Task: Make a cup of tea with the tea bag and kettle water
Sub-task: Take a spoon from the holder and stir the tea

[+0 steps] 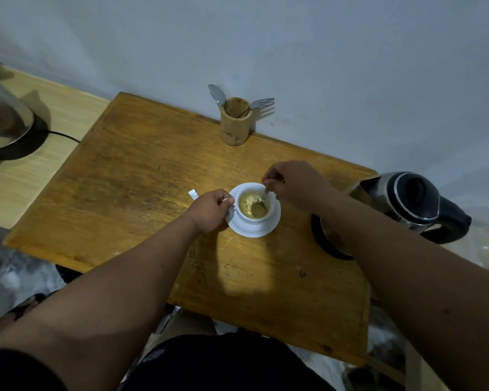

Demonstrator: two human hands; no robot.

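Observation:
A white cup (244, 216) of pale yellowish tea stands on a white saucer (259, 231) near the middle of the wooden table (130, 193). My left hand (209, 210) grips the cup's handle at its left side. My right hand (291, 183) holds a metal spoon (261, 201) whose bowl is dipped in the tea. The steel kettle with a black lid and handle (412, 201) sits on its base at the table's right edge, behind my right forearm. A small white tag (193, 194) lies on the table just left of my left hand. The tea bag itself I cannot make out.
A wooden holder (235, 122) with a spoon and a fork stands at the table's far edge by the wall. A second steel kettle (3, 114) on a black base with a cord sits on a lighter surface at far left.

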